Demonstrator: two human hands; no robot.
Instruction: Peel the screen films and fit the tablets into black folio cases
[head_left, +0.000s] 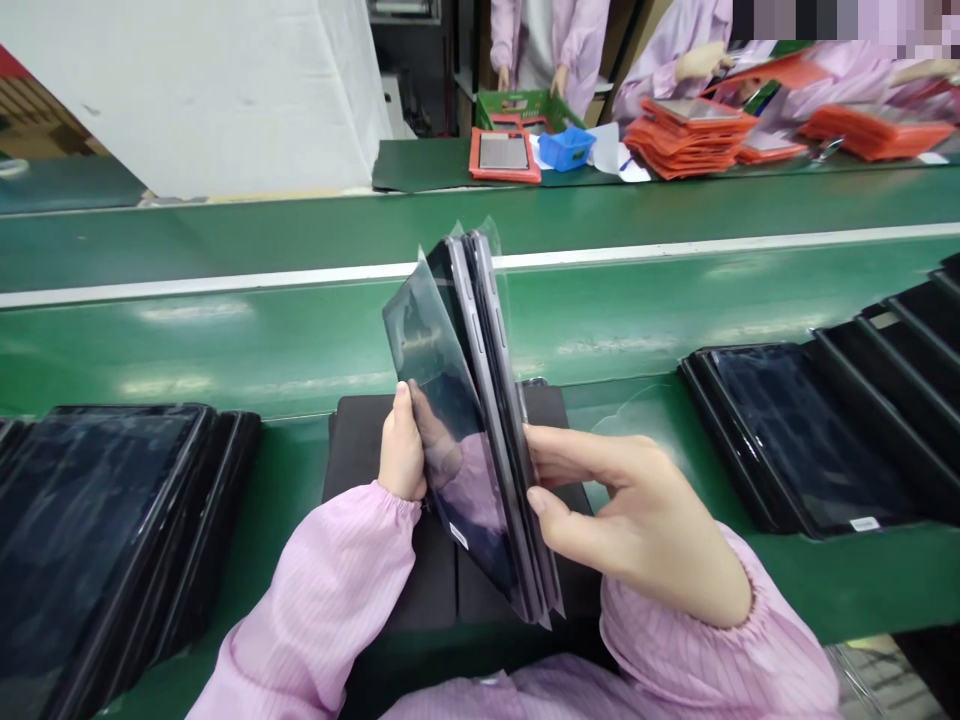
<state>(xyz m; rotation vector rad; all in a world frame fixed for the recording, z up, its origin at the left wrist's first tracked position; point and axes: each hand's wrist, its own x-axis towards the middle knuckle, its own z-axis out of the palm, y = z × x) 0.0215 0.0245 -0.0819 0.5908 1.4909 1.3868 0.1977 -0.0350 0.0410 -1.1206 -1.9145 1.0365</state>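
Two tablets (480,420) stand on edge together between my hands, tilted, with loose clear film jutting past their edges. My left hand (403,445) grips their left side, thumb against the glossy screen of the nearer one. On the right, the fingers and thumb of my right hand (622,500) are closed at the outer edge of the pair. Below them a black folding case (420,590) lies spread on the green bench, partly hidden by the tablets. A small white label shows low on the facing screen.
Stacked tablets in black cases (97,510) lie at the left. More cased tablets (810,440) spread along the right. Across the green conveyor (315,240), co-workers in pink sleeves handle orange sleeves (690,140) beside a green crate (517,103) and a blue bin (566,148).
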